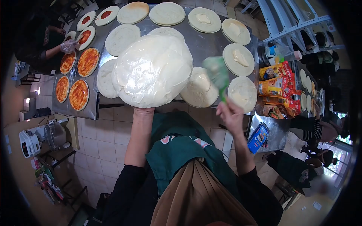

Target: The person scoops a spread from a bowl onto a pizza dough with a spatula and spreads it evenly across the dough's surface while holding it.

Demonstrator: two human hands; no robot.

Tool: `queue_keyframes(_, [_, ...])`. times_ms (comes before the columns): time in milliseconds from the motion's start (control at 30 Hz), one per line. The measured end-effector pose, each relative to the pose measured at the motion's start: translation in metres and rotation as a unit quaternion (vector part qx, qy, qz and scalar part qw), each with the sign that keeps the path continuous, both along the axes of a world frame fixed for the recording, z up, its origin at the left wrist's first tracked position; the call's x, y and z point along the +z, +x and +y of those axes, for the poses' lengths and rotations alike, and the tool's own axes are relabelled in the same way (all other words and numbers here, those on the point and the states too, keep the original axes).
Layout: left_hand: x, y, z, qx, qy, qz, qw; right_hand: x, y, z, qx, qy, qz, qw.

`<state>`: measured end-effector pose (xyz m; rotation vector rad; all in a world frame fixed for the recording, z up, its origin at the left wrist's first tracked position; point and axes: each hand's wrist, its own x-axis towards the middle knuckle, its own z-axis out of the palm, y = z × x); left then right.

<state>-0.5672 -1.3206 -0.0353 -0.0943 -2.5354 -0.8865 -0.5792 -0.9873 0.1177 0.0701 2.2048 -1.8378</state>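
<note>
My left hand (143,110) holds up a large round pizza crust (152,69) from below. Glossy white spread coats its top, and the crust hides my fingers. In my right hand (230,113) is a green-handled spatula (218,73), its head smeared by motion, just right of the raised crust. Under the spatula lies a crust with some spread (200,86) on the table. Further right, several crusts carry dabs of the same pale spread, such as the crust (238,59). Plain crusts (122,39) lie behind and left of the raised one.
At far left, a co-worker's gloved hand (69,46) spreads red sauce on a crust (86,37); sauced crusts (79,94) lie nearby. Sauce pouches (277,86) and a blue packet (258,137) sit right. A metal rack (298,26) stands behind; a mixer (41,137) is lower left.
</note>
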Motion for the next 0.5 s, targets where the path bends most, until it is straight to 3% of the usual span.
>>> queue_keyframes(100, [0.002, 0.001, 0.004, -0.009, 0.002, 0.008, 1.0, -0.007, -0.029, -0.003, -0.044, 0.029, 0.162, 0.985])
queue_keyframes(200, [0.007, -0.002, 0.019, -0.013, 0.001, 0.016, 1.0, -0.013, -0.025, -0.02, 0.047, 0.158, 0.269, 0.949])
queue_keyframes(233, [0.008, -0.008, 0.02, -0.011, 0.0, 0.02, 1.0, -0.012, -0.01, -0.034, 0.045, 0.141, 0.303, 0.941])
queue_keyframes(367, [0.01, 0.005, 0.016, 0.009, -0.003, 0.025, 1.0, -0.021, 0.043, -0.054, 0.134, 0.027, 0.246, 0.96])
queue_keyframes(433, [0.01, 0.001, 0.016, 0.009, -0.004, 0.026, 1.0, -0.023, 0.034, -0.065, 0.127, -0.032, 0.309, 0.942])
queue_keyframes(500, [0.012, -0.001, 0.018, 0.008, -0.004, 0.031, 0.999, -0.012, 0.027, -0.066, 0.036, -0.134, 0.022, 0.99])
